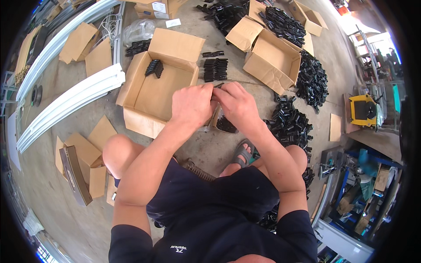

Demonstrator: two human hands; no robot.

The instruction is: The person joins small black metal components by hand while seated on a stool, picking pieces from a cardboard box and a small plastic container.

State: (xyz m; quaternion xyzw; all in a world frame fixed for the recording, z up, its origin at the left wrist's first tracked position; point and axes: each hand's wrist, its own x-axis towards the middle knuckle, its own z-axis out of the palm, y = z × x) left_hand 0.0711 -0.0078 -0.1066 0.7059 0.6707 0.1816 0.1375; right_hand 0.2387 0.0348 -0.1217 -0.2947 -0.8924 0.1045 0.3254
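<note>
My left hand (193, 103) and my right hand (237, 103) meet in front of me, fingers closed and pinched together. A dark sliver of a small black part (219, 85) shows between their fingertips; the fingers hide most of it. Just below my right hand stands a small carton (215, 124) holding tiny dark pieces (226, 124). Beyond my hands, a neat row of black parts (215, 69) lies on the floor. To the left is a large open cardboard box (144, 121), with a small stack of black parts (154, 68) in its far left corner.
Heaps of loose black parts (312, 81) spread along the right, around another open cardboard box (267, 70). White curved profiles (70, 107) and flattened cardboard (94, 147) lie on the left. A spring (199, 171) sits near my sandalled foot (241, 154). Shelving (364, 193) stands far right.
</note>
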